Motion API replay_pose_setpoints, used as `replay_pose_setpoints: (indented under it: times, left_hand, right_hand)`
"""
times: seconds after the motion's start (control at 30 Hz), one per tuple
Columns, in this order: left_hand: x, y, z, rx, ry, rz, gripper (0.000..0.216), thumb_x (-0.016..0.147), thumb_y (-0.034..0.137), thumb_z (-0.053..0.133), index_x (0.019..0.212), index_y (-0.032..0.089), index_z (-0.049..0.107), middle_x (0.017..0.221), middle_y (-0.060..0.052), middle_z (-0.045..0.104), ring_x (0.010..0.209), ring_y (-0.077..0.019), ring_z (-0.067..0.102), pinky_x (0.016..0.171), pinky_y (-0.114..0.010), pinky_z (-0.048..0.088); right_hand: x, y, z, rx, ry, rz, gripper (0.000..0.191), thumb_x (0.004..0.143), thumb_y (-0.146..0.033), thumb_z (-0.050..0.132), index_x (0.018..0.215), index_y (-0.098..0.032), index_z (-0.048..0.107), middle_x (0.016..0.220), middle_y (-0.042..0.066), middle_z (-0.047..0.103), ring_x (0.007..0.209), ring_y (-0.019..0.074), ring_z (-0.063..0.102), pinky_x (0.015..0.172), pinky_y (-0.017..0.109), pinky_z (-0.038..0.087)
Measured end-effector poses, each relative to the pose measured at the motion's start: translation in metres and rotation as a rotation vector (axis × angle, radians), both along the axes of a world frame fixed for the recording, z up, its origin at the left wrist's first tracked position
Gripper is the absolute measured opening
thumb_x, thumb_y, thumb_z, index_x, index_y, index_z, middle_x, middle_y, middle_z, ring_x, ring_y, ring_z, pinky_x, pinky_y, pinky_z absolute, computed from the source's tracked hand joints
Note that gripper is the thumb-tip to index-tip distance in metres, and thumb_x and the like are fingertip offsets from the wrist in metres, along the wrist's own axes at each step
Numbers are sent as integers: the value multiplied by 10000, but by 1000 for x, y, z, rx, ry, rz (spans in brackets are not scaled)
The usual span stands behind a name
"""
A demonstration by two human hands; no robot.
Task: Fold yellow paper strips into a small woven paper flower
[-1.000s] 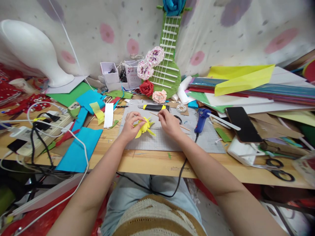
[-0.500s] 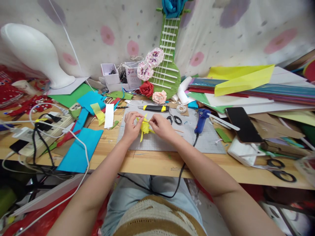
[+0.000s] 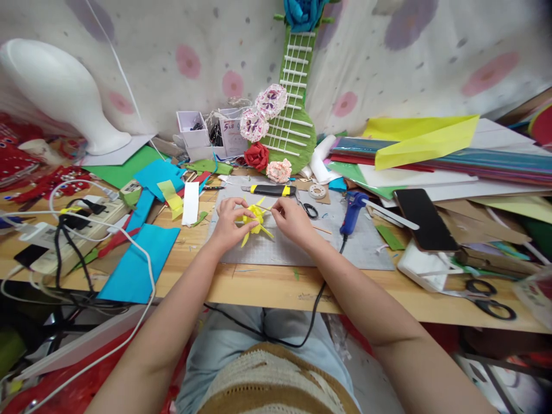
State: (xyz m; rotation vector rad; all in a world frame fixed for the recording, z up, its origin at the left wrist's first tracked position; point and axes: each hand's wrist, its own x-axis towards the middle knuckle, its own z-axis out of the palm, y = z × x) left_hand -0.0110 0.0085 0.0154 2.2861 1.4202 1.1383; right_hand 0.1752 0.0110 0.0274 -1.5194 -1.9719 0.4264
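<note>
My left hand [image 3: 230, 223] is closed on a yellow paper flower [image 3: 257, 221], whose narrow petals spread out to the right of my fingers. On the flower's other side, my right hand [image 3: 290, 217] pinches a thin stick [image 3: 264, 207] that points left at the petals. Both hands are over the grey cutting mat [image 3: 293, 253]. Just behind them lie a black and yellow utility knife [image 3: 272, 190] and black-handled scissors [image 3: 310, 210], partly covered by my right hand.
A blue glue gun [image 3: 353, 211] rests on the mat's right side, its black cord running off the table edge. Further right are a phone [image 3: 425, 219] and scissors [image 3: 491, 299]. Blue paper [image 3: 140, 264] and a power strip [image 3: 77, 236] lie left. A green paper guitar [image 3: 293, 126] stands behind.
My right hand has moved slightly right, away from the flower. The flower has turned, and more of its petals show between my hands.
</note>
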Motion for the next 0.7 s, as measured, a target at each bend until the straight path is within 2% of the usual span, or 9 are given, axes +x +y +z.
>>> replay_pose_setpoints:
  times: [0.17,0.33,0.53,0.7]
  left_hand:
    - [0,4,-6,-41,-245,-24,76,740,292,619,782,232,637,971,-33,529,995,-178,506,951,-371,385]
    - [0,7,-9,-41,-364,-47,109,741,310,602,790,215,622,943,-37,530,975,-175,512,947,-369,388]
    - [0,8,-8,-43,-372,-49,134,728,327,606,790,210,623,931,-39,536,968,-187,508,947,-380,377]
    - [3,3,-4,-35,-303,-50,131,745,323,578,804,212,617,917,-39,548,957,-189,512,930,-379,386]
  right_hand:
    - [-3,-3,1,29,63,74,68,795,-210,470,753,-193,520,788,22,586,706,135,508,641,250,363]
    - [-7,-6,2,46,97,163,53,788,-186,483,750,-184,519,773,17,573,700,122,496,643,237,368]
    - [-11,-6,5,-17,141,196,113,803,-232,485,705,-185,517,712,3,569,651,111,479,614,237,359]
    - [-11,-4,6,-89,241,181,215,800,-365,517,683,-185,524,673,-7,576,606,103,484,571,231,359]
